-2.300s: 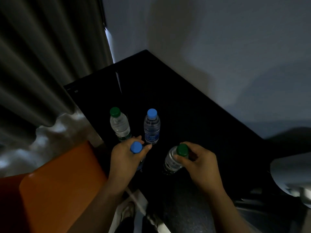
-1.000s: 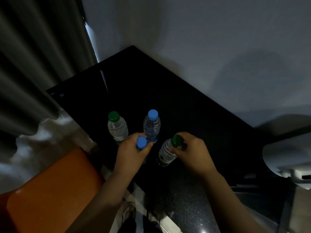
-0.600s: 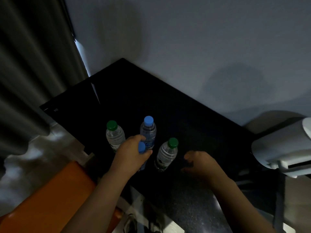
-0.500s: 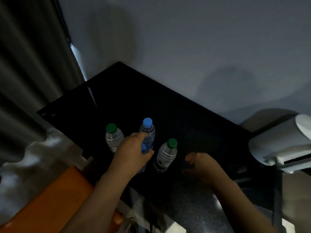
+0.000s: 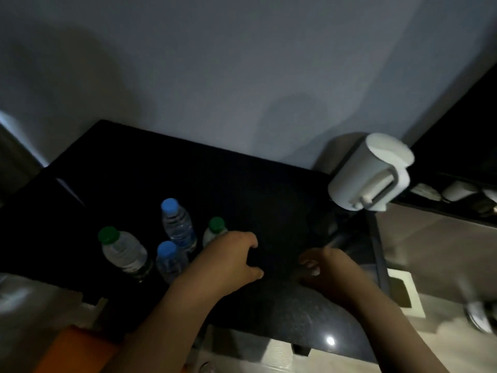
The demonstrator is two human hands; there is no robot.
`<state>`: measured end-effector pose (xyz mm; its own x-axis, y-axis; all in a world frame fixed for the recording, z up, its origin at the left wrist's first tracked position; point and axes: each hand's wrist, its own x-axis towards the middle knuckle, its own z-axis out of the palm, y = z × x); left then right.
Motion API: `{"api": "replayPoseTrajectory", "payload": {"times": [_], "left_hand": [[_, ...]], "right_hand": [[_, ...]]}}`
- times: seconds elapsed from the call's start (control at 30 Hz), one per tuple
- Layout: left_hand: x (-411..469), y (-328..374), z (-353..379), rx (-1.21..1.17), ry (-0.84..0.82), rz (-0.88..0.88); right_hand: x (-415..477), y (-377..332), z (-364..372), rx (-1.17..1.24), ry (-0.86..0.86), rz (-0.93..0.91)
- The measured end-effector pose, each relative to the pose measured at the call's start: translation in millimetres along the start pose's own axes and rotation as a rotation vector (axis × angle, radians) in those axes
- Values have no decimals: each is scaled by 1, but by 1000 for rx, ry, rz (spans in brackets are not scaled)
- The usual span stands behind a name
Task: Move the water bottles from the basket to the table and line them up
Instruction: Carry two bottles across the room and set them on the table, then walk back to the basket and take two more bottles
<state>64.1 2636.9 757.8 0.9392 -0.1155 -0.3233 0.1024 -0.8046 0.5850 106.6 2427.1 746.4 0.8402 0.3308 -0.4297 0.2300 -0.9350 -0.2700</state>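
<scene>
Starting at the near edge, I record an orange object at lower left. Whether it is the basket I cannot tell, and no basket is otherwise identifiable. Both forearms reach forward over the dark worktop.

The left hand hangs just right of the bottle group, fingers loosely curled with a gap to the thumb, gripping nothing. Its knuckles overlap the right green-capped bottle in this view, and I cannot confirm contact. The right hand is well apart from every bottle, fingers likewise loosely bent, also empty. The two hands are apart from one another.

Beyond the hands, four bottles stand upright on the worktop. Nearest is the near blue-capped bottle, with the left green-capped bottle just beside it on the left. Behind stand the far blue-capped bottle and the right green-capped bottle.

Assessment: the transfer appears done for these four; whether more remain in the basket is not shown. The arrangement is a staggered cluster, two forward and two back, not a single row, so I judge the lining-up incomplete. With both hands free, either could nudge the forward pair back into line. The bottles stand close, so a careless push risks toppling a neighbour.

Farther right, a white kettle stands near the worktop's far right corner, against the pale wall.
</scene>
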Motion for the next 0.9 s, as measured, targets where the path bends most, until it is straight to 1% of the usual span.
{"api": "replayPoseTrajectory", "payload": {"times": [0.2, 0.37, 0.5, 0.7, 0.9], "left_hand": [[33, 67, 45, 150, -93, 150], [42, 139, 93, 239, -218, 259], [35, 195, 133, 270, -270, 375], [15, 268, 194, 353, -283, 530], [-8, 345, 260, 388, -413, 656]], "right_hand": [[-67, 64, -15, 83, 155, 218], [-136, 130, -8, 167, 220, 393], [-193, 178, 5, 279, 279, 525], [-270, 236, 27, 410, 363, 685], [-354, 271, 50, 543, 491, 891]]}}
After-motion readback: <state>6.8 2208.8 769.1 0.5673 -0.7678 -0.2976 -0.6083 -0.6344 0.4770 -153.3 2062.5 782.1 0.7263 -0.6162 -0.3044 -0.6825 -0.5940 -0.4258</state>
